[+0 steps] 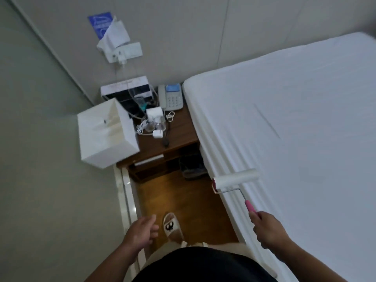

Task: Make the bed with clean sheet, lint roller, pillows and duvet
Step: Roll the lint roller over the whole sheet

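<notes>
The right hand (266,228) grips the pink plastic handle of the white-drummed lint roller (236,180), fingers curled round its end. The drum sits at the near side edge of the white sheet (295,119) stretched over the mattress; whether it touches the cloth I cannot tell. The left hand (142,231) hangs loosely open over the wooden floor, holding nothing. To roll well, I judge it best to lay the drum flat on the sheet and draw it in long, overlapping strokes away from the edge, keeping the pressure even so the cloth does not ruck. The blue notice (100,24) on the wall carries white print too blurred to read.
</notes>
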`<state>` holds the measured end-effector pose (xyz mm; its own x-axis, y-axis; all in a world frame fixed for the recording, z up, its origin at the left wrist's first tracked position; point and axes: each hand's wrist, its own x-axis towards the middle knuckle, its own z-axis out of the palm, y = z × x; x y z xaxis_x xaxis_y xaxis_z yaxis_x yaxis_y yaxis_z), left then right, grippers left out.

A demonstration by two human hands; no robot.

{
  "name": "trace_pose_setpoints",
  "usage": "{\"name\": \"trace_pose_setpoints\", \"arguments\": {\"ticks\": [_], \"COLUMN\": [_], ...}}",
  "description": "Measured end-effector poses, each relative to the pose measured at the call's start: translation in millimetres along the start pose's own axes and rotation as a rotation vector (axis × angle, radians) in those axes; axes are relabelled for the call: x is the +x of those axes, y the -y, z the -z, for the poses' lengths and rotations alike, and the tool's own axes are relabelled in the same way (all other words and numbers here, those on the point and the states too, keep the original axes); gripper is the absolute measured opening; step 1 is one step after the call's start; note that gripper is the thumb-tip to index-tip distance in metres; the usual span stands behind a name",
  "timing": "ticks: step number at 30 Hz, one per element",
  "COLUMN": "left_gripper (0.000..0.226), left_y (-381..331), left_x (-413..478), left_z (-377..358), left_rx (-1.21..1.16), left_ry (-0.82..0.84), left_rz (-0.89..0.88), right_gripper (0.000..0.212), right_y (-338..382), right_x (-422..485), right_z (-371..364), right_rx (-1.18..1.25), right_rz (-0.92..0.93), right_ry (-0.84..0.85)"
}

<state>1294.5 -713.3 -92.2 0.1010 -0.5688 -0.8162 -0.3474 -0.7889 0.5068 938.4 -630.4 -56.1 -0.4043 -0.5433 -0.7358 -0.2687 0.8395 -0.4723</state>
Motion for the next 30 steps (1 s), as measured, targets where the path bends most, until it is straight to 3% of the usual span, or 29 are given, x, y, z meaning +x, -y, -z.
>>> {"name": "trace_pose_setpoints", "arguments": {"ticks": [7,14,18,22,30], "left_gripper": [0.025,0.023,0.025,0.036,0.018], "left_y": [-221.5,-353.8,-412.2,-465.7,-574.7], "left_x": [84.3,120.8,133.3,164.2,261.2], "left_z": [5.5,-87.3,-161.0,-238.1,-355.8], "left_rx": [0.389,0.504,0.520,0.481,0.435], "left_ry": [0.226,0.411,0.517,0.516,0.500], "left_rz": [-0.203,-0.335,-0.306,-0.245,-0.200], "right_gripper": [0.046,0.027,0.021,0.021,0.027], "right_y": [96.7,188.1,244.1,286.4,351.1], "right_x": [31.8,113.9,183.3,259.2,403.9], "right_z": [-14.6,20.0,52.5,76.6,126.3], "right_rx": [0.288,0.605,0.798,0.836,0.960], "right_rz": [-0.114,-0.166,-0.192,-0.168,-0.062], "right_ry": [-0.139,-0.187,-0.162,-0.141,-0.259]}}
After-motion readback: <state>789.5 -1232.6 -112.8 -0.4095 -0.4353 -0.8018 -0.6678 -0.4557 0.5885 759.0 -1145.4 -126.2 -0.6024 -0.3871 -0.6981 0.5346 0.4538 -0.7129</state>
